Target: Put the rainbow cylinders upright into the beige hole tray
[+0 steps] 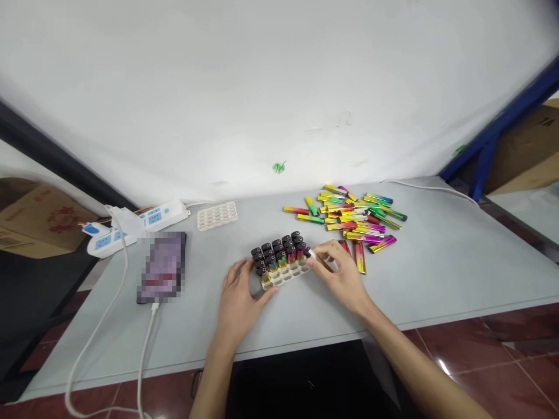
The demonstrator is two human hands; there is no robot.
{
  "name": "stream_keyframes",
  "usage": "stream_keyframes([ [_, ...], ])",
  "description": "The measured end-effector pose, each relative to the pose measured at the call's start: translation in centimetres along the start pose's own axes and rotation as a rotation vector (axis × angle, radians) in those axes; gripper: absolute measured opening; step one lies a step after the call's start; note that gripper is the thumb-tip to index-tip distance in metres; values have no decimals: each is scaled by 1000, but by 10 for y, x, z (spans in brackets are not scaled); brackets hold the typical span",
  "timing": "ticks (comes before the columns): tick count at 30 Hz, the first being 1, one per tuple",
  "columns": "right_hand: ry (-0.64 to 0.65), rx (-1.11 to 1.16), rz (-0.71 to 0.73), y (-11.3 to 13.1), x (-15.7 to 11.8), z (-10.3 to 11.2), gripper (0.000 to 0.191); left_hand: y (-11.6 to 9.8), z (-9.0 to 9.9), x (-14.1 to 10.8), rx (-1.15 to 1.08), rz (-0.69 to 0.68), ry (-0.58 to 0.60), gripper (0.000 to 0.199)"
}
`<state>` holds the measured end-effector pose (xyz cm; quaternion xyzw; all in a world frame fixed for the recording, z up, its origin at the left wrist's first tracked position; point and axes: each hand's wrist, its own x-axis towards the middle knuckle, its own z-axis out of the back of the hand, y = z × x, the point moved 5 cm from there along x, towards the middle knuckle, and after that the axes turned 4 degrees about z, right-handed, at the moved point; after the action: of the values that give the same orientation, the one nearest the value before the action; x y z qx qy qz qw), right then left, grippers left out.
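A white tray with oval holes (283,279) sits in front of me, its back rows filled with upright black-topped lighters (282,257) that have shiny coloured bodies. Open holes show along its front edge. My left hand (238,297) grips the tray's left end, fingers at the back corner and thumb at the front. At the right end, my right hand (340,273) pinches one lighter (311,254), tilted, its black top pointing toward the tray. Most of that lighter's body is hidden by the fingers. Behind my right hand lies a loose pile of shiny multicoloured lighters (345,226).
Another white holed tray (217,216) lies flat at the back left. A power strip (163,214) with plugs and a phone-like device (162,267) on a white cable (146,343) occupy the left side. A white wall (271,99) closes off the table's back edge.
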<state>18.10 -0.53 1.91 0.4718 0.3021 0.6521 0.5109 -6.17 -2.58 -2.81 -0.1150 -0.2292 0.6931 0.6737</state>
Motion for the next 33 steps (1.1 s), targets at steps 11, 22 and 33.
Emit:
stream_keyframes([
  [11, 242, -100, 197, 35, -3, -38, 16, -3, 1, 0, -17, -14, -3, 75],
  [22, 244, -386, 234, 42, -2, -56, 16, -3, 0, 0, -30, -34, -6, 73],
  [33, 217, -558, 238, 41, -4, -62, 20, -4, 1, 1, -30, -40, -17, 74],
])
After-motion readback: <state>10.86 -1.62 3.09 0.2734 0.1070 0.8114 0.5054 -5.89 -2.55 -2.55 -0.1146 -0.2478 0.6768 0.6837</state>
